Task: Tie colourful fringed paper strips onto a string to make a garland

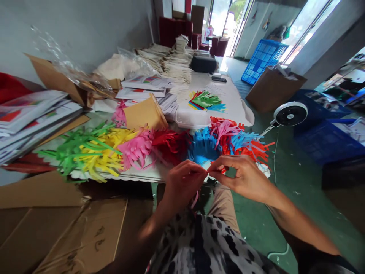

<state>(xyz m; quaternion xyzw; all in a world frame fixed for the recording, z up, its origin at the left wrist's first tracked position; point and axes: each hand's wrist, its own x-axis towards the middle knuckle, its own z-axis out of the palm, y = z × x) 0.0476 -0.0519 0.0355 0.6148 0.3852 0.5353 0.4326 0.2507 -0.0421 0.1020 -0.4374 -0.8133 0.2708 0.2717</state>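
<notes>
My left hand and my right hand meet fingertip to fingertip just below the table's front edge. Both pinch a thin pink paper strip, whose end hangs down under my left hand. Right behind them a row of fringed paper bundles lies along the edge: green, yellow, pink, red, blue and a mixed orange, pink and blue heap.
A tan paper cone lies behind the bundles. More cut coloured paper sits on the white table. Stacked printed sheets rest at left, cardboard below. A small fan and blue crates stand on the green floor.
</notes>
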